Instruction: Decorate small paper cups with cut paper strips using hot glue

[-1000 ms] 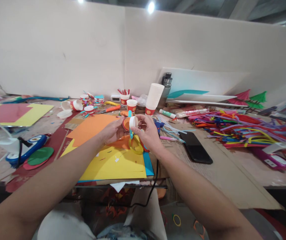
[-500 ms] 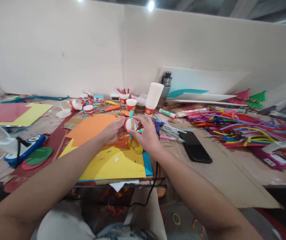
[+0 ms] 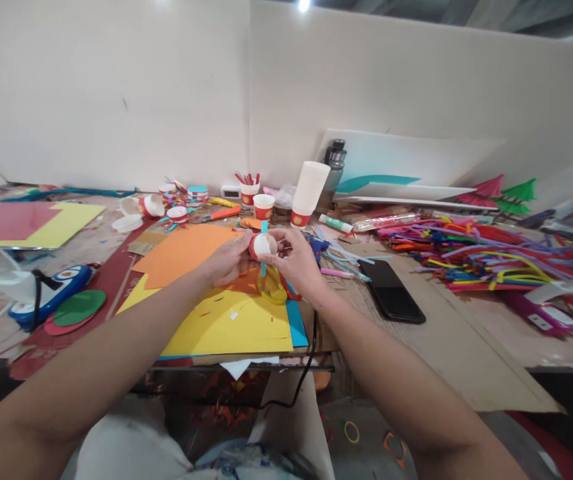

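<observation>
Between both hands, above the paper sheets, is a short red-and-white paper cup piece (image 3: 265, 246) with a light blue strip (image 3: 263, 268) running across it and sticking out at top and bottom. My left hand (image 3: 229, 259) grips its left side. The fingers of my right hand (image 3: 293, 259) are closed on its right side, thumb at the near edge. Just below lies a roll of yellow tape (image 3: 272, 288). Yellow paper (image 3: 226, 323) and orange paper (image 3: 186, 252) spread under and left of the hands.
A black phone (image 3: 392, 291) lies on cardboard at right, with many pipe cleaners (image 3: 496, 257) beyond. Stacked paper cups (image 3: 310, 193), a bottle (image 3: 333, 167) and a cutter knife (image 3: 223, 214) are at the back. A blue glue gun (image 3: 319, 248) sits behind my right hand.
Both hands keep hold of the cup piece. My right fingers and thumb have shifted slightly on its edge, and the piece has turned a little. The view has moved slightly.
</observation>
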{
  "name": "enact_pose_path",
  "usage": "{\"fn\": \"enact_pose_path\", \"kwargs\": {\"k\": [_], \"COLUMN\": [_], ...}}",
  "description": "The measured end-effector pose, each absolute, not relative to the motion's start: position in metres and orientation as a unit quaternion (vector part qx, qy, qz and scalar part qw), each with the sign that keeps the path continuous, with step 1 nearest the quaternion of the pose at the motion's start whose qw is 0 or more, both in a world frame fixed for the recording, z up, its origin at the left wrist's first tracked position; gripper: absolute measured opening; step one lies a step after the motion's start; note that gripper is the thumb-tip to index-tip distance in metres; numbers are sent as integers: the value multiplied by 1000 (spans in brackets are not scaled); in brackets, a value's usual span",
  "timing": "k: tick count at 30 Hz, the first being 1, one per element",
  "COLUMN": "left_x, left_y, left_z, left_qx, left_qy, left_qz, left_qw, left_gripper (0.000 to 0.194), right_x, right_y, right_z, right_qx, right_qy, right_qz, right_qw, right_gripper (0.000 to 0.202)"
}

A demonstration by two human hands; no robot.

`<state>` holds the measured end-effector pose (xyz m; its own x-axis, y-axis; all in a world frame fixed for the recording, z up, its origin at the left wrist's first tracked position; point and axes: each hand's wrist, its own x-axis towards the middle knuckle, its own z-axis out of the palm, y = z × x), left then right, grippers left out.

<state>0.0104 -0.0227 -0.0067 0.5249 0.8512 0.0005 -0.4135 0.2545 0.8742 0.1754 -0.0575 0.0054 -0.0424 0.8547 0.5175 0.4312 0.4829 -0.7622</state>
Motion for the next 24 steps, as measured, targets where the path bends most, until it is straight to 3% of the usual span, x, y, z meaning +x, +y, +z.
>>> {"fn": "enact_pose_path", "kwargs": {"k": [5,24], "left_x": [12,11], "left_y": [-24,-24], "left_z": [-3,0], "left_qx": [433,408], "left_qy": [250,266], "left_qz": [426,427], "left_qw": [754,762], "left_gripper": [42,40], "right_x": [176,176], "right_y": [-52,-59], "right_z": [1,6], "right_qx": [-459,-449], "right_qy": [-692,-721], "right_qz": [241,191], "right_qw": [502,492], "right_gripper": [39,37]}}
